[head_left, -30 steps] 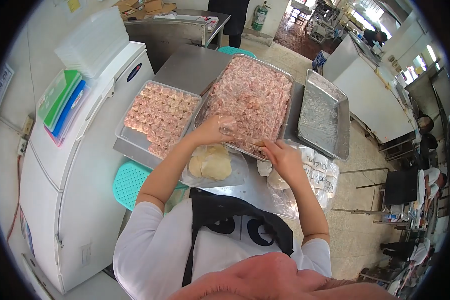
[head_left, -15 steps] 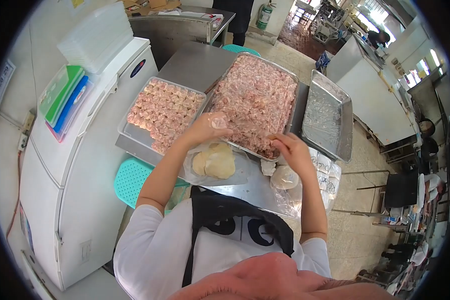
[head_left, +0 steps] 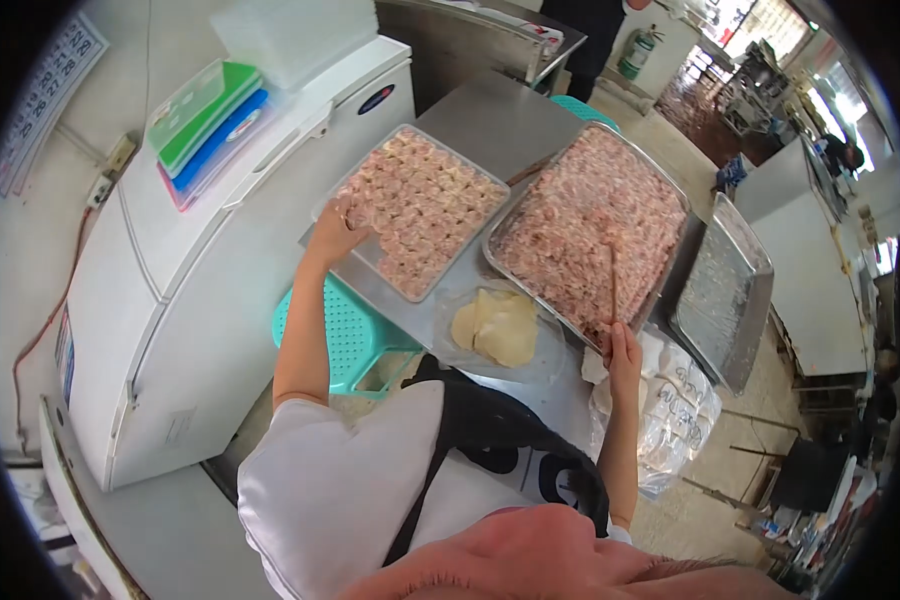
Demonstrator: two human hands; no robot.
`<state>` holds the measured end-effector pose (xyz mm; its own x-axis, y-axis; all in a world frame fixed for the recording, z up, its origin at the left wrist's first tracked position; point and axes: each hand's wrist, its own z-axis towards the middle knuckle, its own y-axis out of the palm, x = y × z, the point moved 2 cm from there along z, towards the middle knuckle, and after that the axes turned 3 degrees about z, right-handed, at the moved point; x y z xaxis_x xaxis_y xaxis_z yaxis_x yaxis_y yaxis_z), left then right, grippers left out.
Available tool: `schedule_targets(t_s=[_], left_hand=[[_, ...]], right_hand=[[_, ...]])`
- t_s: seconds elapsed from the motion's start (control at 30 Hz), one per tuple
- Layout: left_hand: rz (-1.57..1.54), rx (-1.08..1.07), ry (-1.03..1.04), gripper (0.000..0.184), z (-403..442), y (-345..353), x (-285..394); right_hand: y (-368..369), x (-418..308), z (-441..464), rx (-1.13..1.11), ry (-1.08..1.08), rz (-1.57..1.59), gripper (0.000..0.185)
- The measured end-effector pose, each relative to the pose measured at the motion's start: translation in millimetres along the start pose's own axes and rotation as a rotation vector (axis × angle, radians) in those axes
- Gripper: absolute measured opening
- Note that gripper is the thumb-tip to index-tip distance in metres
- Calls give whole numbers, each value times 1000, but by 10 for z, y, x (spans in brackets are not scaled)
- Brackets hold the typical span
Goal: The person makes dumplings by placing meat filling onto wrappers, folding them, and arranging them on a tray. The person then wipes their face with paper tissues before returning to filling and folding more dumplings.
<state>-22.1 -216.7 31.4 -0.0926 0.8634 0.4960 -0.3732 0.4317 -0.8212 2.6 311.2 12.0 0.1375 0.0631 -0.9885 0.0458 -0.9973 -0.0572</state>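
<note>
My left hand [head_left: 338, 236] reaches over the left edge of a clear tray [head_left: 417, 292] filled with rows of small meat-topped pieces [head_left: 425, 200]; its fingertips touch the pieces at that side, and what they hold is hidden. My right hand [head_left: 622, 352] is closed on a thin brown stick [head_left: 613, 285] that lies across the minced meat [head_left: 590, 215] in a large metal tray [head_left: 530, 282]. Between the two trays and my body, a stack of pale round wrappers [head_left: 497, 326] rests on plastic on the metal table [head_left: 560, 403].
An unfilled metal tray [head_left: 715, 300] stands at the right, above plastic-wrapped packs [head_left: 670, 410] with writing. A white freezer [head_left: 270, 230] with coloured lids [head_left: 205, 125] is at the left, a turquoise stool [head_left: 345, 335] beside it. A person in dark clothes [head_left: 582, 35] stands behind the table.
My left hand has moved left from the minced meat to the far side of the clear tray. My right hand now shows the stick lying over the meat. The view has turned left.
</note>
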Motion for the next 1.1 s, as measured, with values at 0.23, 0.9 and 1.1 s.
schedule_targets(t_s=[0.23,0.9,1.1], left_hand=[[232,-330,-136,67,-149,124,-50],[82,-513,-87,67,-252,493,-99],[386,-481,-74,66,-101,479,-158]], right_hand=[[64,142,181,92,-57,88,32],[110,88,152,95,-58,26,32],[77,124,166,103,-61,41,32]])
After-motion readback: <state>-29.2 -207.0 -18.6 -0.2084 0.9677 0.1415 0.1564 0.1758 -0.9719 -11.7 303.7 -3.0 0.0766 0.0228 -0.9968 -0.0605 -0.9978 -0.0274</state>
